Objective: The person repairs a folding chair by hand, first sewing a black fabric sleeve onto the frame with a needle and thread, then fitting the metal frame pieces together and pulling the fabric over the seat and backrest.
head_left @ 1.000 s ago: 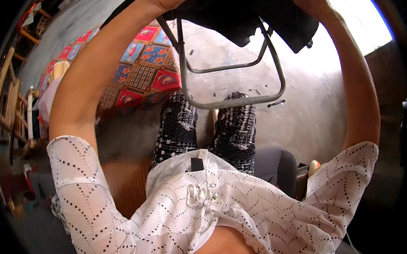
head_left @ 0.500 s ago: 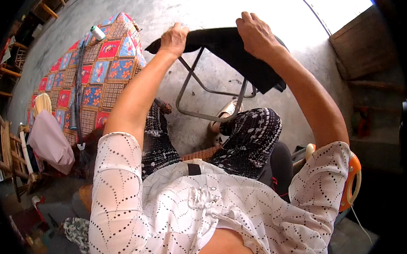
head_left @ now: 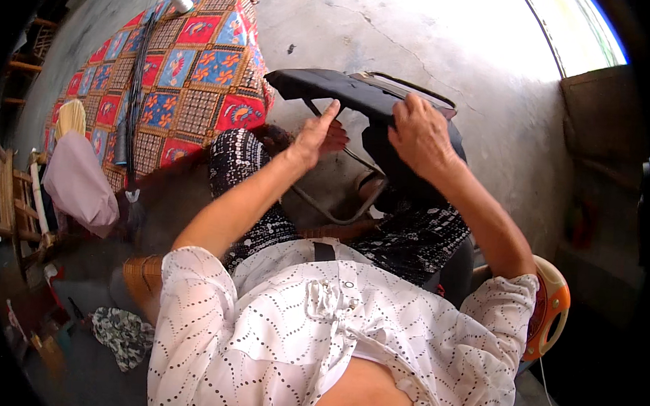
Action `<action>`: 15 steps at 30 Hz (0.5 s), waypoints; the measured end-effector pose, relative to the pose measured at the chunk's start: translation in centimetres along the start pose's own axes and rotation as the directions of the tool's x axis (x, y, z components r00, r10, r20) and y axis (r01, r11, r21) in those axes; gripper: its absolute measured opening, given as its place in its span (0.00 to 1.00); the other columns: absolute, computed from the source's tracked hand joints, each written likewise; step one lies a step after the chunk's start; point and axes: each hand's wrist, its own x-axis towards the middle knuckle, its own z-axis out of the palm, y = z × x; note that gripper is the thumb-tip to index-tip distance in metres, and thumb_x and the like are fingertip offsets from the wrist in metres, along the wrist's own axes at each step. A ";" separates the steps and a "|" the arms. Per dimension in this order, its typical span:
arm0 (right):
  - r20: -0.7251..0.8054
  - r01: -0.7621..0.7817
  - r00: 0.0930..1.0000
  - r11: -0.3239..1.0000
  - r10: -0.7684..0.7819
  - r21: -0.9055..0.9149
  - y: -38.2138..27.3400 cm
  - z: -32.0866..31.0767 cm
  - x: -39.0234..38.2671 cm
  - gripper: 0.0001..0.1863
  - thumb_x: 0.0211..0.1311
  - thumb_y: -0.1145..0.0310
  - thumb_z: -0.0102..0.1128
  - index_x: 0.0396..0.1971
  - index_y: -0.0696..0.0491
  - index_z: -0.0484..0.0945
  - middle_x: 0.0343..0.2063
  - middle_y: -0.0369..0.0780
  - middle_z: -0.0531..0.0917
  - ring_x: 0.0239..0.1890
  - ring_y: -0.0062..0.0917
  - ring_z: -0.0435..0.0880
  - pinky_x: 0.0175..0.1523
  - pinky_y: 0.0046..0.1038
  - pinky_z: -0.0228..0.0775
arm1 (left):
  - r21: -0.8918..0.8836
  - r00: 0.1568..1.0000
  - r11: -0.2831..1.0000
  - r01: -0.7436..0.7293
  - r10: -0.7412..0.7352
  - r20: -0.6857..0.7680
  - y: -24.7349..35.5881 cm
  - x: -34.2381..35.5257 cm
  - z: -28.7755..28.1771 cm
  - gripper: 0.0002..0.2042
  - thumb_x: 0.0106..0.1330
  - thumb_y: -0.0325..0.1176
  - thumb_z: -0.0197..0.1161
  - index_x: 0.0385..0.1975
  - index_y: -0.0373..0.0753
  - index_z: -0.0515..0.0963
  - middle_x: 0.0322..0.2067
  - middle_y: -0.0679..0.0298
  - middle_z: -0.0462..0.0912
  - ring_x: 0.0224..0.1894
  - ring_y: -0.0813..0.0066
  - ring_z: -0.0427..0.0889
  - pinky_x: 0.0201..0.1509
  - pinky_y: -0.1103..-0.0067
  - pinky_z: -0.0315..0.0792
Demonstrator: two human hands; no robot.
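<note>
A folding stool with a black seat (head_left: 323, 85) and a bent metal tube frame (head_left: 330, 213) stands before my knees. Black cloth (head_left: 392, 162) hangs from its right part, down toward my right knee. My right hand (head_left: 420, 133) is closed on the cloth at the seat's near edge, its fingertips partly hidden. Just below the left part of the seat is my left hand (head_left: 318, 137), thumb raised and fingers apart, with nothing visible in it. Whether it touches the frame I cannot tell.
On the left, a patchwork-patterned cloth (head_left: 174, 87) bears a thread cone (head_left: 180, 1) and a bundle of dark strips (head_left: 136, 86). Pale pink fabric (head_left: 83, 185) hangs near a bamboo chair (head_left: 13, 197). An orange-and-cream appliance (head_left: 550, 311) stands by my right elbow.
My left hand has left the seat's far left edge, come down nearer and opened. My right hand has moved nearer, and the metal rim at the far right of the stool now shows.
</note>
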 end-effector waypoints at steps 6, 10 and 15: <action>-0.133 0.134 0.984 0.985 -0.119 0.108 -7.5 1.9 -2.1 0.10 0.44 0.72 0.56 0.29 0.55 0.70 0.30 0.42 0.70 0.36 0.33 0.73 0.39 0.30 0.69 | -0.513 0.985 0.848 0.131 -0.054 0.163 -2.3 -2.8 0.6 0.15 0.58 0.36 0.61 0.41 0.35 0.71 0.37 0.59 0.76 0.40 0.64 0.76 0.48 0.67 0.73; -0.141 0.058 0.989 0.984 -0.034 0.171 -6.8 1.5 -2.7 0.11 0.43 0.73 0.57 0.30 0.56 0.70 0.31 0.43 0.70 0.37 0.37 0.74 0.39 0.33 0.70 | -0.594 0.975 0.777 0.208 -0.117 0.188 -1.6 -2.4 1.6 0.10 0.53 0.23 0.56 0.36 0.33 0.70 0.35 0.58 0.76 0.39 0.62 0.76 0.47 0.67 0.73; -0.179 -0.018 0.982 0.976 0.058 0.216 -5.5 -0.4 -3.5 0.13 0.41 0.71 0.62 0.30 0.55 0.70 0.30 0.44 0.71 0.33 0.40 0.75 0.36 0.37 0.69 | -0.518 0.924 0.807 0.285 -0.087 0.373 0.0 -0.3 3.5 0.05 0.50 0.21 0.57 0.28 0.34 0.73 0.29 0.58 0.77 0.34 0.62 0.77 0.43 0.69 0.73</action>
